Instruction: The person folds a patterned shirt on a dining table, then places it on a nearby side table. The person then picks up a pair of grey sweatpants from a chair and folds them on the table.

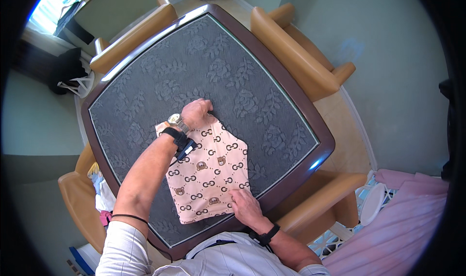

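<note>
A pink sleeveless child's top, printed with teddy bear heads and dark link shapes, lies flat on a table with its narrower end away from me. My left hand rests at that far end, by a shoulder edge, its fingers curled; whether they grip the cloth is hidden. At the near right side edge, my right hand pinches the fabric between thumb and fingers. My left forearm crosses above the top's left side and covers part of it.
The table has a dark floral cloth under glass and a raised wooden rim. Tan armchairs stand around it. Clothes lie on the left chair. Pink fabric drapes at lower right near a white plastic rack.
</note>
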`<state>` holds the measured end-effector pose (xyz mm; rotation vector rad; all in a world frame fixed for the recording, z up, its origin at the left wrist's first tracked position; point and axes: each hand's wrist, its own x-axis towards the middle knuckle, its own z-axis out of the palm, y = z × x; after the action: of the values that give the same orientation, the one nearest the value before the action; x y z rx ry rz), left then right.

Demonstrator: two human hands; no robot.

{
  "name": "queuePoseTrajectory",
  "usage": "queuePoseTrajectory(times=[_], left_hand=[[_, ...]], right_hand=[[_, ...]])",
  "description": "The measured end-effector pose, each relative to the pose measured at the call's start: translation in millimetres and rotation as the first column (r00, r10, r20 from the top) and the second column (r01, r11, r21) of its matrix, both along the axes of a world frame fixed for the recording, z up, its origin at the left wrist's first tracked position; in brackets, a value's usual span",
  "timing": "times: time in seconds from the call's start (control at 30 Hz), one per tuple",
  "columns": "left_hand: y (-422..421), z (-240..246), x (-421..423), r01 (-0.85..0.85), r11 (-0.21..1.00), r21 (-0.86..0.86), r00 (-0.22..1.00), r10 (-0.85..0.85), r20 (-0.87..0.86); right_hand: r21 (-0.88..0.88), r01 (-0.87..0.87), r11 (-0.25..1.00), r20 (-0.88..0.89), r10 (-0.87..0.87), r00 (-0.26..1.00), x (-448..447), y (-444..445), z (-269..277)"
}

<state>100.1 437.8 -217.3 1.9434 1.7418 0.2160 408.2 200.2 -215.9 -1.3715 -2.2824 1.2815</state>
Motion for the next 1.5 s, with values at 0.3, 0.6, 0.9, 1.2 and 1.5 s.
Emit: queuePoseTrajectory(times=[0.3,0.6,0.9,1.2,1.5], left_hand=[[3,-18,2,-0.029,0.999,-0.039,0.996,0.032,0.088],[-5,-11,-4,0.050,0.995,0.081,0.989,-0.061,0.134],[-14,-25,-3,0.029,0.996,0.090,0.992,-0.040,0.122],[-9,-27,-3,0.015,0.999,0.048,0.989,-0.022,0.146],[-7,-31,-6,0.018,0.998,0.063,0.974,-0.032,0.224]], right_hand=[[-0.065,0.195,0.979,-0.054,-0.199,0.979,4,2,4],[0.164,0.329,0.930,-0.020,-0.330,0.944,23,11,8],[0.169,0.043,0.985,0.092,-0.059,0.994,26,-19,26],[0.236,0.068,0.969,0.047,-0.082,0.996,26,-24,13],[0.268,0.141,0.953,0.047,-0.159,0.986,18,-24,26]])
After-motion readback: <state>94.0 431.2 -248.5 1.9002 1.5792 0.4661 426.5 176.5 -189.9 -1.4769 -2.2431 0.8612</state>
